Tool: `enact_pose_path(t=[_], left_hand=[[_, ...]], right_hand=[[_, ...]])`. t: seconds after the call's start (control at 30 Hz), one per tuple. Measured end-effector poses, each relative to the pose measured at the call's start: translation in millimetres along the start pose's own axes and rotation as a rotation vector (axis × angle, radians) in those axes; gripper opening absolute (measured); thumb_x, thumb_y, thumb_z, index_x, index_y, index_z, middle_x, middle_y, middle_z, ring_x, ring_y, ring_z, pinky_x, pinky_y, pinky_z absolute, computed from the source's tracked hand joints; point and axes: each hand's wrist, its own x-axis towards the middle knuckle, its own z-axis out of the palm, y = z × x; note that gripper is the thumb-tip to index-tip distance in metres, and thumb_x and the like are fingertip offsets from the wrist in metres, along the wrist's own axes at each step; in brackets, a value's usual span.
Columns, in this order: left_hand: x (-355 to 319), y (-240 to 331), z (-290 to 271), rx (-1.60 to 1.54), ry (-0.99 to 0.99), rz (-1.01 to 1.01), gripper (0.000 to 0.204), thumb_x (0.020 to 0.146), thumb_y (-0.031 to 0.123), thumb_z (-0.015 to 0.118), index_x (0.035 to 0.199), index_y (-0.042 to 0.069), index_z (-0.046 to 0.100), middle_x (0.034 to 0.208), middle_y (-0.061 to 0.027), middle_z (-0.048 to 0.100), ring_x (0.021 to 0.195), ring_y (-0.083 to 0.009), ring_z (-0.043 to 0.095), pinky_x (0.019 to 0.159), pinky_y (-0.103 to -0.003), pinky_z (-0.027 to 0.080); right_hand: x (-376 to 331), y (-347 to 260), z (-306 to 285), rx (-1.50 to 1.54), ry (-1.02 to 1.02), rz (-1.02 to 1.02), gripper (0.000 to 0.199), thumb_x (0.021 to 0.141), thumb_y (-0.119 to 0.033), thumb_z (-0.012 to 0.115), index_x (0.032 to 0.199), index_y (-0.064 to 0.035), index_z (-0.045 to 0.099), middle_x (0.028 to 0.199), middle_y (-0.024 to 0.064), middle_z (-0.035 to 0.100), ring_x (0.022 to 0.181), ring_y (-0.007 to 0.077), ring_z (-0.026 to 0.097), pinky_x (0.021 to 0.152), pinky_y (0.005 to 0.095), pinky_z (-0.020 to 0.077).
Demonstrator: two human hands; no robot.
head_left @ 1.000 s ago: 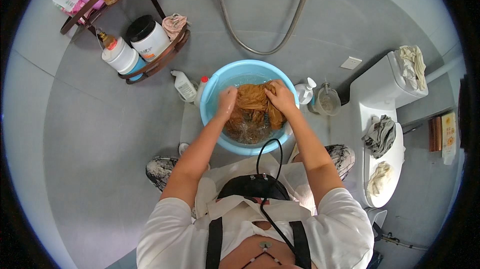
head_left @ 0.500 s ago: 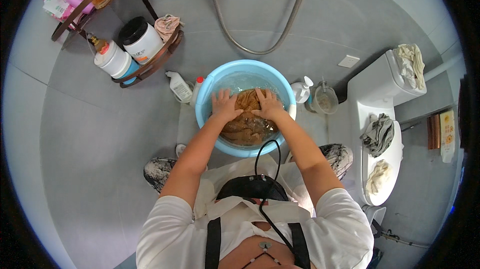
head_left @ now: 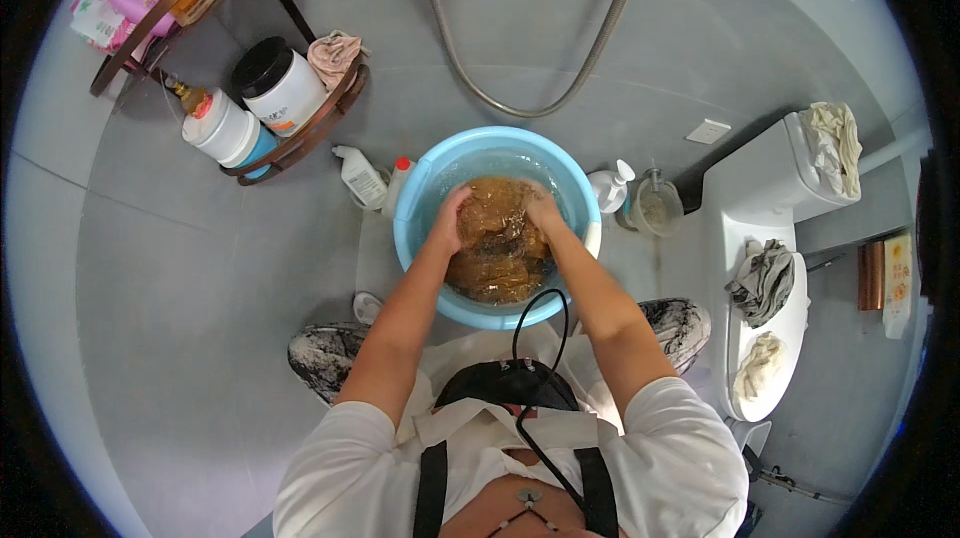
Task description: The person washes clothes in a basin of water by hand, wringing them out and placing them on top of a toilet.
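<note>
Both hands pressed on a wet brown cloth in a round light-blue plastic basin.

The left hand point(head_left: 452, 221) and right hand point(head_left: 541, 210) each curl their fingers onto the upper part of the soaked brown cloth point(head_left: 497, 248), one on either side, pinching it between them. The cloth lies in water inside the round light-blue plastic basin point(head_left: 420, 200) on the grey tiled floor point(head_left: 190, 278). Left of the left hand stand a white spray bottle point(head_left: 360, 176) and a red-capped bottle point(head_left: 399, 181); right of the right hand, a white pump bottle point(head_left: 609, 190).

Both hands point(head_left: 497, 218) together (fingers curled)
</note>
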Motion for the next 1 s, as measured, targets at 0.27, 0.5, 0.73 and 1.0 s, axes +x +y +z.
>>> enact_pose_path(t=[0.27,0.5,0.73,1.0], left_hand=[[-8,8,-1,-0.447,-0.270,-0.096,0.055,0.089,0.053,0.033,0.128,0.015,0.040,0.128,-0.0079,0.043,0.117,-0.0262,0.042,0.097,-0.045,0.035],[-32,23,22,-0.663,-0.603,-0.132,0.049,0.091,0.045,0.033,0.123,0.009,0.043,0.119,-0.0116,0.048,0.107,-0.0260,0.048,0.093,-0.041,0.039],[-30,22,36,-0.436,-0.320,-0.025,0.049,0.090,0.044,0.035,0.120,0.007,0.046,0.116,-0.0112,0.051,0.105,-0.0252,0.050,0.092,-0.041,0.040],[-42,40,19,0.331,-0.010,0.058,0.046,0.087,0.038,0.043,0.112,0.001,0.051,0.107,-0.0106,0.056,0.096,-0.0234,0.054,0.086,-0.035,0.041]], right_hand=[[-58,-65,23,0.158,-0.205,-0.594,0.043,0.072,-0.003,0.053,0.113,-0.0131,0.056,0.122,0.0130,0.048,0.110,0.0250,0.049,0.092,0.0324,0.0399],[-112,-102,45,-0.557,0.055,-1.173,0.042,0.061,-0.018,0.073,0.102,-0.0181,0.062,0.130,0.0134,0.041,0.106,0.0310,0.052,0.087,0.0350,0.0452],[-105,-95,47,-0.589,0.243,-1.228,0.023,0.069,-0.020,0.067,0.091,-0.0172,0.062,0.107,0.0088,0.053,0.089,0.0294,0.057,0.072,0.0377,0.0496],[-74,-85,-10,-0.741,0.397,-0.760,0.018,0.081,-0.026,0.057,0.095,-0.0150,0.058,0.091,0.0095,0.058,0.076,0.0323,0.059,0.065,0.0399,0.0485]])
